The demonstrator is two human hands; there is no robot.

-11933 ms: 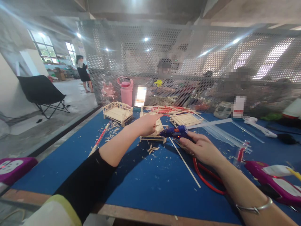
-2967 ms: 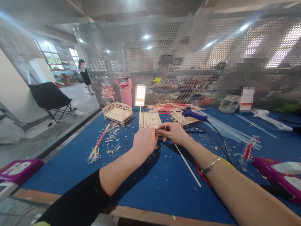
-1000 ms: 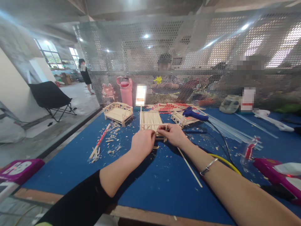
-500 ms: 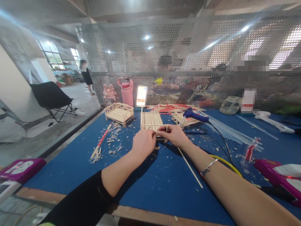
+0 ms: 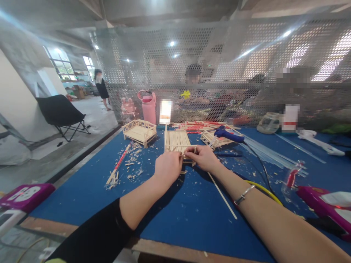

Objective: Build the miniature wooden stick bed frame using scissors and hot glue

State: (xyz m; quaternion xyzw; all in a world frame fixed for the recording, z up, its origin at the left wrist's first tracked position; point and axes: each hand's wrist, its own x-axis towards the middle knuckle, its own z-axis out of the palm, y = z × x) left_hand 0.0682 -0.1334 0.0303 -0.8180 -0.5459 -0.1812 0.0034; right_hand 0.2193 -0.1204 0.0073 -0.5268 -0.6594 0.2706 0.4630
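Note:
A miniature bench of pale wooden sticks (image 5: 177, 139) stands on the blue table, its slatted seat facing up and a tall post at the far left corner. At its near rail, the fingertips of both hands almost meet. My left hand (image 5: 168, 166) is closed, back toward me, and its fingertips are mostly hidden. My right hand (image 5: 204, 157) pinches a short bit of pale stick, only partly visible, at the right part of the rail. One long thin stick (image 5: 222, 195) lies on the table below my right wrist.
A stick bench (image 5: 139, 132) stands at left and another stick model (image 5: 219, 139) at right, with a blue glue gun (image 5: 229, 134) over it. Behind are red-and-pale sticks (image 5: 192, 126), a phone (image 5: 165, 111) and a pink bottle (image 5: 148, 107). Clear glue sticks (image 5: 265, 151) lie right. People are beyond the mesh screen.
Almost nothing differs. Both hands stay at the bench's near rail with the same grip; the whole view has shifted very slightly.

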